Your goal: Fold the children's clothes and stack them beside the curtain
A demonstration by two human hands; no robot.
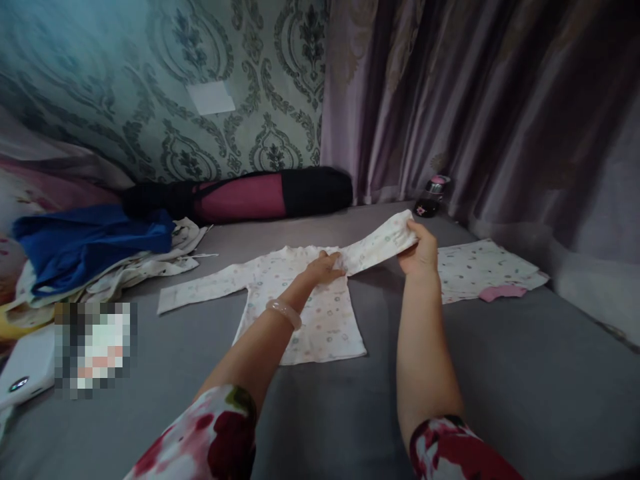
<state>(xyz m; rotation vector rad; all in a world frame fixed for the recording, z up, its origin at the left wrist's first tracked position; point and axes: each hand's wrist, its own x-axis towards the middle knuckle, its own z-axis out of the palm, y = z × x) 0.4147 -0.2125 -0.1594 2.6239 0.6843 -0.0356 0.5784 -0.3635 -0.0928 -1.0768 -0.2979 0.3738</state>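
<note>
Two bare hands work on one white, small-print long-sleeved shirt [320,320] that lies spread on a grey sheet [540,373], its neckline away from the person and its hem nearer. The left hand [324,268] rests on the shirt where the body meets the sleeve on the right of the view, its fingers spread over the fabric. The right hand [421,248] has its fingers closed on the cuff end of that same sleeve, which slants up off the sheet. The other sleeve lies flat out to the left. A pale bangle [284,313] circles the left wrist.

Right of the shirt lies a patterned white garment [485,263] with a pink piece [503,293] at its near edge. Beyond, a dark jar [427,200] with a pinkish top stands near the curtain [385,100], and a black and dark-pink long bag [240,198] lies along the patterned wall [200,143]. On the left are a blue cloth [100,243] atop other fabrics, a white object [30,363] and a pixelated patch.
</note>
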